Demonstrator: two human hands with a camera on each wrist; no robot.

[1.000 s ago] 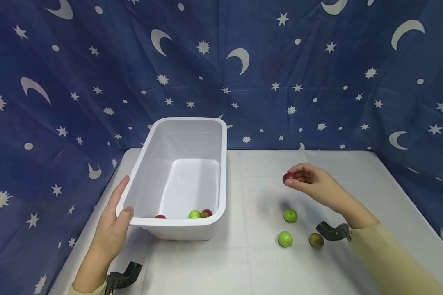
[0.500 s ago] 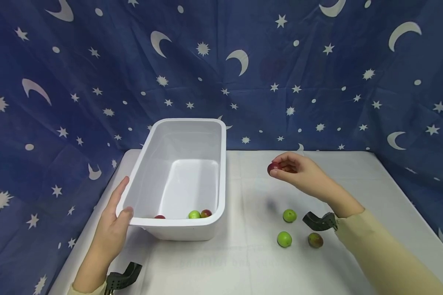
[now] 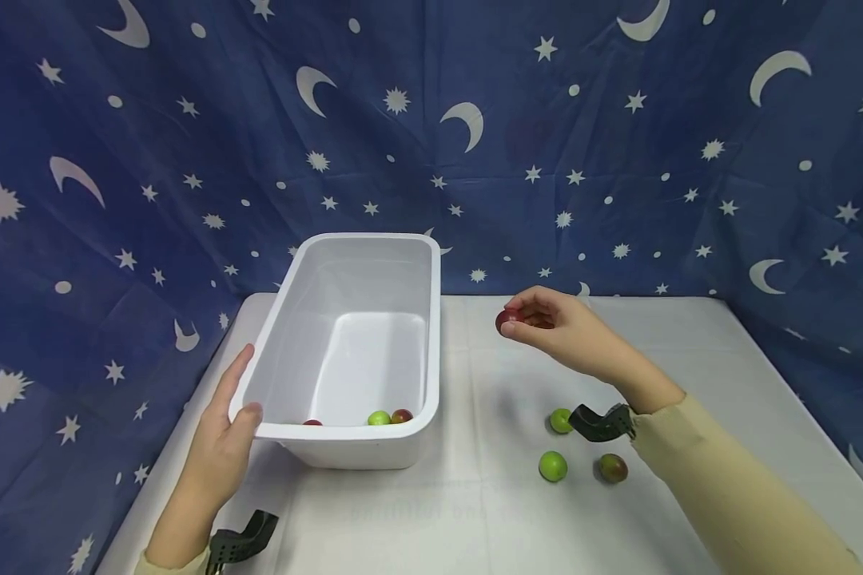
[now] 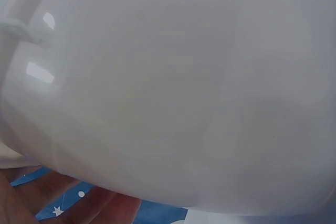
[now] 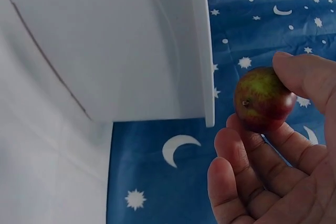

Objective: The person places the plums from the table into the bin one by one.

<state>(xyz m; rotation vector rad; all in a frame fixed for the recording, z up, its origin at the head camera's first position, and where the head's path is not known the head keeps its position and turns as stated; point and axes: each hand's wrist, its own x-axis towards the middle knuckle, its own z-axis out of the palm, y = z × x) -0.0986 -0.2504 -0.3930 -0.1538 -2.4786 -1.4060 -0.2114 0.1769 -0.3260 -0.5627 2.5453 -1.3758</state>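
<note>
A right hand [image 3: 564, 326] holds a red fruit [image 5: 262, 100] in the air to the right of the white tub [image 3: 345, 433], apart from it; the thumb and fingertips pinch the fruit, which shows a green patch in the right wrist view. The left hand [image 3: 217, 447] touches the tub's near left corner, its thumb and forefinger spread apart there; the left wrist view shows other fingers beside the tub's outer wall.

Inside the tub, at its near end, a green fruit [image 3: 378, 418] sits just beside a reddish-green fruit [image 3: 402, 416], and a mostly hidden dark red fruit [image 3: 312, 422] lies toward the tub's left. Well to the right of the tub, two lime-green fruits [image 3: 553, 466] and a brownish fruit [image 3: 613, 468] rest on the white table [image 3: 410, 543]. Behind the tub hangs a blue curtain [image 3: 403, 48] with pale moons and stars.
</note>
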